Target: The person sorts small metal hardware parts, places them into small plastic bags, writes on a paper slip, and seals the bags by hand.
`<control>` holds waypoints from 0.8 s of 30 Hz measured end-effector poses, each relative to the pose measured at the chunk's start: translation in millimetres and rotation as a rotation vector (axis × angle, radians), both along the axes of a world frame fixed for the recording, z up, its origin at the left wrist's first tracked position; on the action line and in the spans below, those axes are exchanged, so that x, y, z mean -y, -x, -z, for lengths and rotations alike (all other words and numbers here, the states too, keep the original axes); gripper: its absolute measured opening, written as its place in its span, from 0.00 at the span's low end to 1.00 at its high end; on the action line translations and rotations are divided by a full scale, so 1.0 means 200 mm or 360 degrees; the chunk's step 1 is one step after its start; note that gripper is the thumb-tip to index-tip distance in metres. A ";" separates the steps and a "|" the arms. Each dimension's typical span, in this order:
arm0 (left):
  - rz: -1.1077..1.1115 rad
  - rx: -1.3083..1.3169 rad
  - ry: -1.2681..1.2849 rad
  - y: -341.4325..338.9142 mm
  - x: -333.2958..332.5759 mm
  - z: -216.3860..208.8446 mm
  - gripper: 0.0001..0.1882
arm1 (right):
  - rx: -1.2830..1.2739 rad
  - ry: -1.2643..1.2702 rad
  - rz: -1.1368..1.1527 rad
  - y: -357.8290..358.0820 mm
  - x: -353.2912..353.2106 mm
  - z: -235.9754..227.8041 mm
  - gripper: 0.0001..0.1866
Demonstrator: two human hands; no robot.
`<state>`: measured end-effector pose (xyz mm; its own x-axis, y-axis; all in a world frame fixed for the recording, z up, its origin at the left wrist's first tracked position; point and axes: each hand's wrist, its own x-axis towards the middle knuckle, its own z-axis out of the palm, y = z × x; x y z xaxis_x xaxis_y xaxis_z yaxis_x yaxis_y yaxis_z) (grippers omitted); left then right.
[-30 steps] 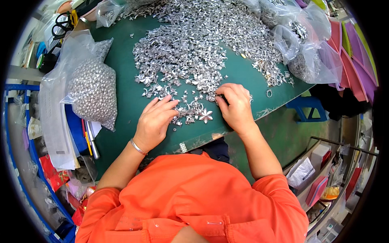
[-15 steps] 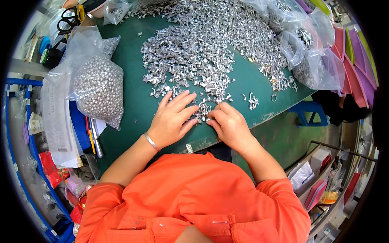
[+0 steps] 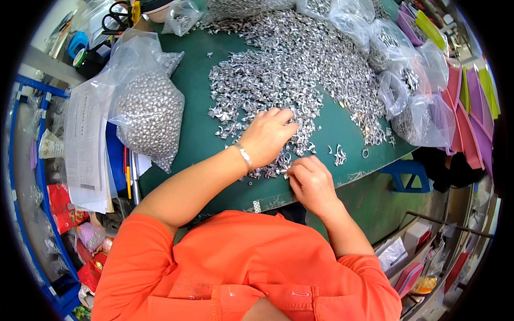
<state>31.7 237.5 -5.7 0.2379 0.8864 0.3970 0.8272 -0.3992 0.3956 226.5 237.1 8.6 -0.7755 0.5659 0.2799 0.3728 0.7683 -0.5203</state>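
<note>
Centrally, the left hand (image 3: 266, 136) lay palm-down on the near edge of the pile of small silver metal pieces (image 3: 289, 69), fingers spread and slightly curled over the parts, touching them; whether it gripped any piece could not be determined. A thin bracelet (image 3: 244, 155) sat on its wrist. The right hand (image 3: 310, 182) rested just nearer and to the right of the left hand, close to the near edge of the green table (image 3: 198, 134). Its fingers were drawn together at the tips over a small silver piece (image 3: 285, 172), pinching it between thumb and fingertips.

The pile covered the far centre of the table and thinned toward the near side, where a few loose pieces (image 3: 339, 155) lay apart to the right of the hands. A clear plastic bag of silver beads (image 3: 150, 115) stood on the left of the table, well apart from the hands. Several clear bags of metal parts (image 3: 412, 101) lay on the far right. Pink and purple trays (image 3: 471, 117) were stacked beyond the right edge. Black-handled scissors (image 3: 115, 18) lay at the far left.
</note>
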 end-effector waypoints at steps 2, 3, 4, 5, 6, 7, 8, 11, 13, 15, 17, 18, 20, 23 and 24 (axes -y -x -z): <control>0.0028 -0.0109 0.0036 0.01 -0.05 0.00 0.09 | -0.0070 0.0044 0.0009 0.01 0.00 0.00 0.06; 0.0054 -0.0081 0.0037 0.03 -0.07 0.01 0.08 | -0.0097 0.0071 0.0030 0.01 0.01 0.01 0.06; 0.0079 -0.0054 0.0037 0.04 -0.09 0.01 0.08 | -0.0126 0.0101 0.0032 0.01 0.00 0.02 0.06; 0.0104 -0.0028 0.0037 0.05 -0.10 0.01 0.07 | -0.0157 0.0131 0.0033 0.02 0.00 0.03 0.06; 0.0085 -0.0043 0.0064 0.05 -0.10 0.01 0.08 | -0.0186 0.0159 0.0046 0.02 -0.01 0.04 0.06; 0.0017 0.0154 0.0013 0.05 -0.09 0.01 0.08 | -0.0207 0.0456 0.0132 0.02 -0.01 0.02 0.06; -0.0052 0.0351 -0.0037 0.05 -0.08 0.00 0.08 | -0.0228 0.0753 0.0218 0.02 -0.01 -0.01 0.06; -0.0323 0.0910 0.0449 0.06 -0.01 -0.04 0.09 | -0.0799 0.1892 0.0261 -0.02 -0.02 0.05 0.06; -0.0382 0.2047 0.1109 0.06 0.06 -0.10 0.09 | -0.1152 0.2412 0.0110 -0.02 -0.08 0.06 0.08; -0.0349 0.2522 0.1263 0.09 0.13 -0.09 0.11 | -0.1369 0.2836 -0.0005 -0.02 -0.10 0.04 0.08; -0.0234 0.2833 0.1354 0.13 0.20 -0.10 0.09 | -0.1454 0.3062 -0.0018 0.01 -0.10 0.03 0.09; -0.0207 0.3009 0.1346 0.14 0.23 -0.11 0.07 | -0.1506 0.3140 -0.0173 0.02 -0.10 0.06 0.12; -0.0155 0.3366 0.1305 0.16 0.30 -0.13 0.05 | -0.1554 0.3205 -0.0221 0.03 -0.09 0.06 0.13; 0.0072 0.3418 0.1173 0.26 0.40 -0.08 0.03 | -0.1574 0.3339 -0.0432 0.13 -0.09 -0.02 0.16; 0.0043 0.3295 0.1132 0.29 0.42 -0.08 0.02 | -0.1486 0.3312 -0.0442 0.16 -0.11 -0.05 0.14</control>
<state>-25.6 153.8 9.7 0.0375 0.9640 -0.2633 -0.8415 0.1725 0.5119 195.3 258.2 17.9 -0.9073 0.3967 -0.1393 -0.3417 -0.8888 -0.3052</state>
